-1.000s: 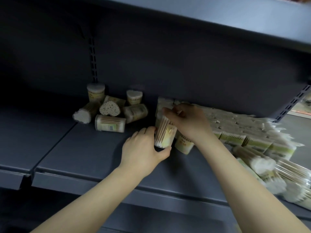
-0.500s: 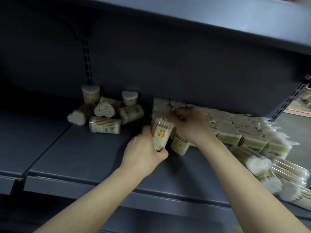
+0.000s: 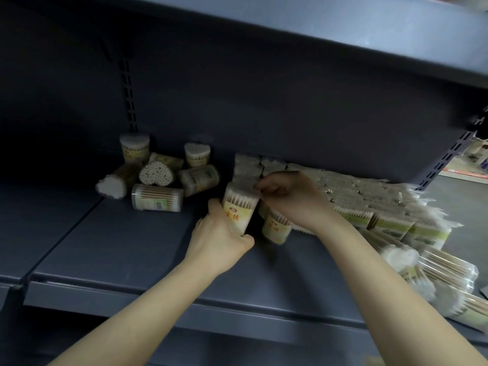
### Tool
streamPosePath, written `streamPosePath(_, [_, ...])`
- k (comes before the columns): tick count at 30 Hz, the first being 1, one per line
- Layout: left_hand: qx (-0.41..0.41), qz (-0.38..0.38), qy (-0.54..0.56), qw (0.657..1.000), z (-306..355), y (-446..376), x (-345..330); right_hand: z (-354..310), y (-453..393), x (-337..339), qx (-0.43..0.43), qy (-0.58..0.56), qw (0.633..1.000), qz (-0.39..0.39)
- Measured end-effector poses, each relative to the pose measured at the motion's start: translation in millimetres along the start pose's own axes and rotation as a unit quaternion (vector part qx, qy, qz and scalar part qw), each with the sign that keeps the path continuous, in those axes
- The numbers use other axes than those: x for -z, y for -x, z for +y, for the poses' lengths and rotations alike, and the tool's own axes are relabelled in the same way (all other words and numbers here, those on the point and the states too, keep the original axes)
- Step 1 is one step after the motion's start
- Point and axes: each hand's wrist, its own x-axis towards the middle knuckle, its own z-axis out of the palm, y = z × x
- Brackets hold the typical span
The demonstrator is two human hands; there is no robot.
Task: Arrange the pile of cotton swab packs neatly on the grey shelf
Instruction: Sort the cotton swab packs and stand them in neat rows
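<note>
Gripping an upright clear plastic cotton swab pack (image 3: 239, 210) at centre, the left hand (image 3: 219, 240) steadies it on the dark grey metal shelf (image 3: 126, 249); the right hand (image 3: 293, 199) pinches its top rim. A jumbled pile of swab packs (image 3: 158, 175) lies at ten o'clock.

I see a loose pile of swab tubs (image 3: 155, 178) left of centre on the grey shelf (image 3: 111, 244). Right of it stand rows of tubs (image 3: 253, 167), and bagged swab packs (image 3: 396, 220) fill the right side, spilling toward the lower right.
</note>
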Motion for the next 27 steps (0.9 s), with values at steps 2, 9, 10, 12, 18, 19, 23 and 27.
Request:
streamPosePath(2, [-0.002,-0.007,0.014,1.000,1,-1,2,2,-1,1,0.010,-0.010,1.000,0.001])
streamPosePath(9, [-0.055,-0.013,0.048,0.997,-2,-2,4,6,-3,4,0.031,-0.024,0.999,0.016])
streamPosePath(10, [-0.065,-0.014,0.052,0.996,-2,-1,5,6,-3,5,0.031,-0.027,0.999,0.015])
streamPosePath(12, [-0.082,-0.019,0.055,0.995,-2,0,6,6,-3,7,0.033,-0.034,0.999,0.009])
streamPosePath(18, [-0.106,-0.052,0.079,0.990,-7,-1,7,9,-2,7,0.028,-0.052,0.998,0.023])
streamPosePath(19, [-0.109,-0.054,0.085,0.989,-8,-1,8,10,-2,7,0.024,-0.050,0.998,0.025])
streamPosePath(23, [-0.106,-0.066,0.136,0.983,-9,1,9,15,-3,6,0.007,-0.054,0.998,0.040])
streamPosePath(27, [-0.117,-0.066,0.134,0.982,-13,1,6,17,-2,5,0.004,-0.064,0.997,0.041])
